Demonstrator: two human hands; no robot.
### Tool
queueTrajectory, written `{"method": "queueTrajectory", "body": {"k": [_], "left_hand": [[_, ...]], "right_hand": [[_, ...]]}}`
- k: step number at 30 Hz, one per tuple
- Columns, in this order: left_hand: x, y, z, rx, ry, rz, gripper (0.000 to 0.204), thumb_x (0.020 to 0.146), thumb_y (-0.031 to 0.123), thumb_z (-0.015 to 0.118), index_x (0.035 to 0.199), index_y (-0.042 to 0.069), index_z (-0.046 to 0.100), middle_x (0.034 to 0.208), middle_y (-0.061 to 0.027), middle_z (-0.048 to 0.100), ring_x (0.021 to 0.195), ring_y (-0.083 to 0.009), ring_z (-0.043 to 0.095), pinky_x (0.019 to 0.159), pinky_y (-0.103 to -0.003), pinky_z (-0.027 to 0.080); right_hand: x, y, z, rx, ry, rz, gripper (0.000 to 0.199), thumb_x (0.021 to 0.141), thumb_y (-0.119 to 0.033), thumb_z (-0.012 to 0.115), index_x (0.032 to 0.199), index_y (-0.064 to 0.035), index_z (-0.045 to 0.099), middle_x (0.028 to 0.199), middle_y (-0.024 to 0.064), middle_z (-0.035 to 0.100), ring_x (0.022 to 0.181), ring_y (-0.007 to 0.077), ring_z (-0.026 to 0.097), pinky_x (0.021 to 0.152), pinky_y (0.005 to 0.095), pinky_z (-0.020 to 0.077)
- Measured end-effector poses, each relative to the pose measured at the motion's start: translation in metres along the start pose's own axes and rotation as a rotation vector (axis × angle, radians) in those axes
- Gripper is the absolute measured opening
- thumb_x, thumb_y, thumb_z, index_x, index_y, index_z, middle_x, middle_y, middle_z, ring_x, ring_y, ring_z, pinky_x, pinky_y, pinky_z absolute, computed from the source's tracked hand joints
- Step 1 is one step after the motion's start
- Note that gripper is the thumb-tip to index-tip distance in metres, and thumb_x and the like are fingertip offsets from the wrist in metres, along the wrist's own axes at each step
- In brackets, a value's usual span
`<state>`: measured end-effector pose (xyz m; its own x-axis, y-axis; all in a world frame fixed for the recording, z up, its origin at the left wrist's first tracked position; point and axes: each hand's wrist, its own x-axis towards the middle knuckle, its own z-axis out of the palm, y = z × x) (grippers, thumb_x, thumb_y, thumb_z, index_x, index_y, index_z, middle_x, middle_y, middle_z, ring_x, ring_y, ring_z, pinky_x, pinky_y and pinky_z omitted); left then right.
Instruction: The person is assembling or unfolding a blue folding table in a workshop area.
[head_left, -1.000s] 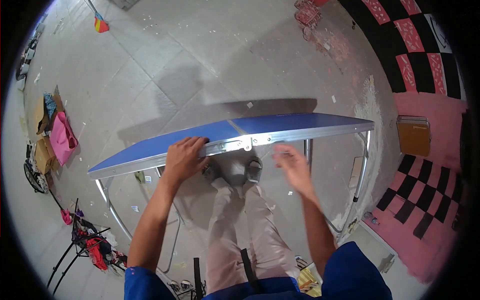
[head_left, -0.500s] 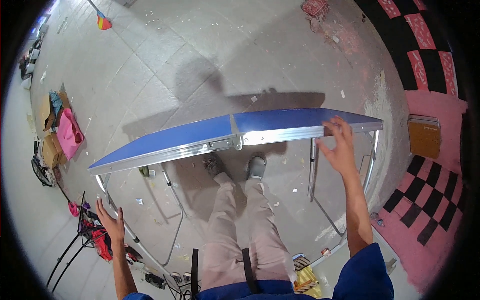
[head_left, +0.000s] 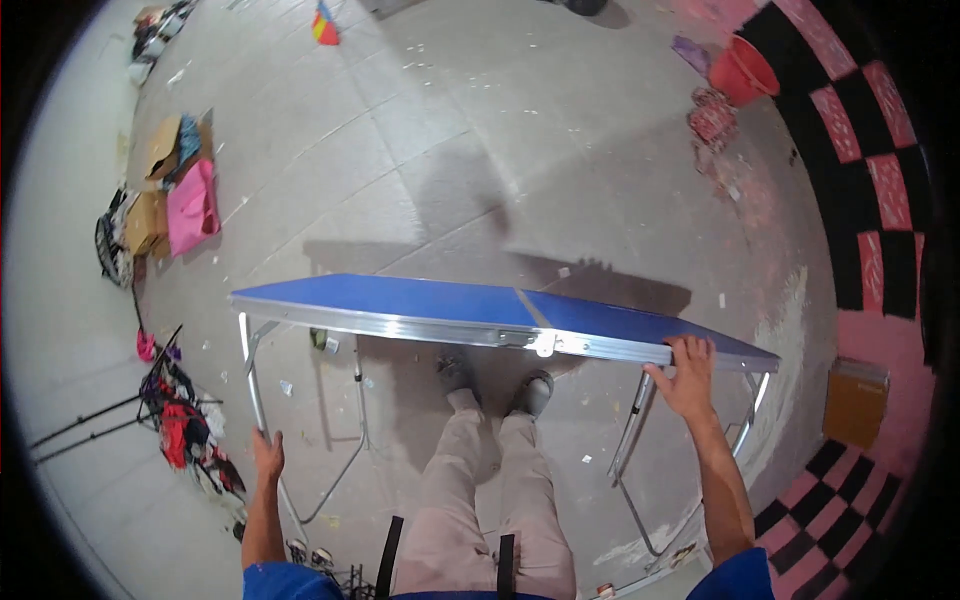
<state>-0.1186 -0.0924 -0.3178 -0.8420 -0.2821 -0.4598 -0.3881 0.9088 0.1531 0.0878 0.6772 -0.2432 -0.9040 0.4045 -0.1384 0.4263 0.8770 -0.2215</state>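
A folding table [head_left: 420,298] with a blue top and silver metal rim stands across the view before me, seen steeply from its near side. Its centre seam and metal latch [head_left: 543,343] show at the middle of the rim. My right hand [head_left: 692,378] grips the rim right of the seam, fingers over the blue top and thumb below. Lower on the left, my left hand [head_left: 267,457] is closed around the front left table leg [head_left: 255,385]. Thin tubular legs [head_left: 632,425] are folded out beneath the top at both ends.
Cardboard boxes [head_left: 146,222] and a pink bag [head_left: 192,208] lie at the left wall, near a black rack with clothes [head_left: 180,430]. A red bucket [head_left: 742,70] stands far right. A brown board [head_left: 855,402] leans by the pink-and-black chequered surface. Paper scraps dot the floor.
My left hand has gone from open in the air to holding the leg. My right hand has closed on the rim. The table sits lower in view, its left end now higher than its right.
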Motion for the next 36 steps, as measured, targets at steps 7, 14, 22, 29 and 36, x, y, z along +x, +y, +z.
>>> {"method": "queueTrajectory", "body": {"k": [7, 14, 22, 29, 36], "left_hand": [[-0.010, 0.006, 0.023, 0.199, 0.156, 0.007, 0.081, 0.083, 0.030, 0.066, 0.139, -0.011, 0.023, 0.137, -0.0327, 0.037, 0.128, -0.0423, 0.039, 0.108, -0.042, 0.031], [-0.016, 0.021, -0.012, -0.018, 0.096, 0.040, 0.035, 0.097, 0.032, 0.050, 0.101, -0.002, 0.048, 0.085, -0.0238, 0.058, 0.076, -0.0340, 0.055, 0.069, -0.045, 0.043], [-0.047, 0.127, 0.050, -0.177, 0.225, -0.101, 0.053, 0.096, 0.050, 0.042, 0.085, -0.001, 0.052, 0.071, -0.0231, 0.059, 0.069, -0.0413, 0.058, 0.063, -0.050, 0.042], [-0.053, 0.176, 0.057, -0.279, 0.286, 0.023, 0.043, 0.095, 0.042, 0.048, 0.087, 0.000, 0.048, 0.070, -0.0252, 0.058, 0.072, -0.0455, 0.059, 0.066, -0.052, 0.043], [-0.122, 0.118, 0.090, -0.390, 0.044, -0.033, 0.038, 0.087, 0.026, 0.061, 0.107, 0.004, 0.037, 0.080, -0.0213, 0.060, 0.078, -0.0434, 0.061, 0.068, -0.052, 0.045]], "right_hand": [[0.000, 0.005, 0.005, 0.021, 0.015, -0.035, 0.054, 0.073, -0.042, 0.072, 0.109, -0.0050, 0.058, 0.102, 0.0117, 0.054, 0.098, 0.0313, 0.048, 0.089, 0.0463, 0.0307], [-0.004, 0.006, 0.016, -0.035, 0.035, -0.030, 0.051, 0.074, -0.043, 0.070, 0.106, -0.0046, 0.056, 0.102, 0.0149, 0.052, 0.099, 0.0349, 0.047, 0.088, 0.0493, 0.0317], [-0.021, 0.006, 0.038, -0.173, 0.175, -0.025, 0.054, 0.076, -0.048, 0.065, 0.102, -0.0015, 0.053, 0.102, 0.0212, 0.049, 0.101, 0.0414, 0.045, 0.088, 0.0542, 0.0316], [-0.035, -0.004, 0.039, -0.008, 0.075, 0.151, 0.059, 0.067, -0.041, 0.071, 0.103, 0.0010, 0.051, 0.105, 0.0205, 0.049, 0.107, 0.0398, 0.043, 0.096, 0.0521, 0.0268], [-0.031, -0.002, 0.044, 0.009, 0.204, 0.134, 0.060, 0.060, -0.049, 0.073, 0.092, -0.0028, 0.053, 0.098, 0.0182, 0.048, 0.102, 0.0381, 0.044, 0.092, 0.0525, 0.0287]]}}
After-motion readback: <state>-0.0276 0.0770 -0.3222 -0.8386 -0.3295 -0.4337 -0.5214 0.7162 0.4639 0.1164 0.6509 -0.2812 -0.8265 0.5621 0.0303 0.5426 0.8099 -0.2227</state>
